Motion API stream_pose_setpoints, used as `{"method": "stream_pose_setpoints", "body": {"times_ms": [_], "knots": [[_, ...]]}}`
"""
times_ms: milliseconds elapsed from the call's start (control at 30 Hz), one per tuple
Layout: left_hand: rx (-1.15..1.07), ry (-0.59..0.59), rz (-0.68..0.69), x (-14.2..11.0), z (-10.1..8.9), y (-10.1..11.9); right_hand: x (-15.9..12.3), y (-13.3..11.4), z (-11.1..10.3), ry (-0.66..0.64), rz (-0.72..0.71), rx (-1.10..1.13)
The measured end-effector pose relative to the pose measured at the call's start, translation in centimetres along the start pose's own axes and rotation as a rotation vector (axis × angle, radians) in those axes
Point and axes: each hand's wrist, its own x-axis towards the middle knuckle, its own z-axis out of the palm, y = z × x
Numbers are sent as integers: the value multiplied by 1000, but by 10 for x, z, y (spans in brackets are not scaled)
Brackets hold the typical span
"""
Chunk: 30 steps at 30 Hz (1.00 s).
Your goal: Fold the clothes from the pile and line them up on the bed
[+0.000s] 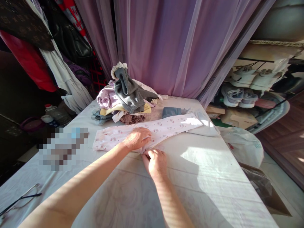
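Observation:
A pale pink pair of trousers [171,126] with a small printed pattern lies lengthwise across the white-covered table, its narrower end toward the right. My left hand [138,138] rests on top of the cloth near its middle, fingers stretched out over the fabric. At the near edge of the trousers, my right hand [156,163] has its fingers curled closed on the cloth. Under and beyond the right end sits a light grey garment [206,123]. A folded blue-grey cloth [171,112] lies just behind the trousers.
A heap of clothes, topped by a dark grey ribbed garment [129,91], stands at the table's back. Eyeglasses [23,197] lie at the front left, near a blurred-out item [64,148]. Purple curtains [161,47] hang behind; a shoe rack with sneakers [232,95] is on the right.

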Motion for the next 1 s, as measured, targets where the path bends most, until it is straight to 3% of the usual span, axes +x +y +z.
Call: {"method": "stream_pose_setpoints", "body": {"times_ms": [67,200,400,567,667,833,900,1000], "knots": [[-11,-60,105,-8,9,1,0,0,-1,-5,-4,-14],[63,-159,50,-10,19,-1,0,-2,-2,-12,-10,-17],[87,-156,33,-7,26,-5,3,3,-7,-3,-11,31],[110,-160,35,-9,25,-2,11,34,-20,143,123,28],[121,-180,46,-9,21,0,13,46,-24,126,158,-38],[121,-226,67,-4,18,-1,13,45,-20,84,126,-148],[115,-198,57,-7,19,-1,12,43,-18,100,133,-182],[102,-53,18,-21,18,0,12,42,-17,124,158,-209]]}}
